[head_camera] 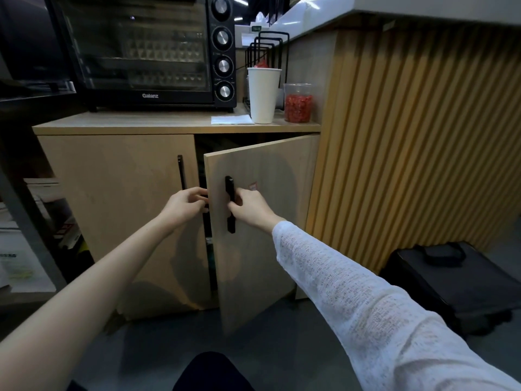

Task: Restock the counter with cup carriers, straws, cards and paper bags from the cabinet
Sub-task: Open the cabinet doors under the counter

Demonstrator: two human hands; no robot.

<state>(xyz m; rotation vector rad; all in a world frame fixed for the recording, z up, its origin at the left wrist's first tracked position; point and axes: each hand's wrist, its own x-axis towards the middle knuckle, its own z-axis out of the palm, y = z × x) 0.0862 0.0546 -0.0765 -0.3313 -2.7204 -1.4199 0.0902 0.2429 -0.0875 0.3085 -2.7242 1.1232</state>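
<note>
A low wooden cabinet (112, 210) stands in front of me with two doors. Its right door (267, 215) is swung partly open toward me. My right hand (249, 206) grips the black vertical handle (230, 204) on that door. My left hand (186, 204) is at the dark gap between the doors, fingers curled on the left door's handle at that door's right edge. The left door sits flush and closed. The inside of the cabinet is dark, and I cannot make out its contents.
A black toaster oven (141, 52) sits on the cabinet top, beside a white paper cup (263, 94), a plastic cup of red bits (298, 104), a white napkin (232, 119) and a wire rack (267, 49). A slatted wooden counter front (423, 136) rises at right; a black bag (456, 280) lies on the floor.
</note>
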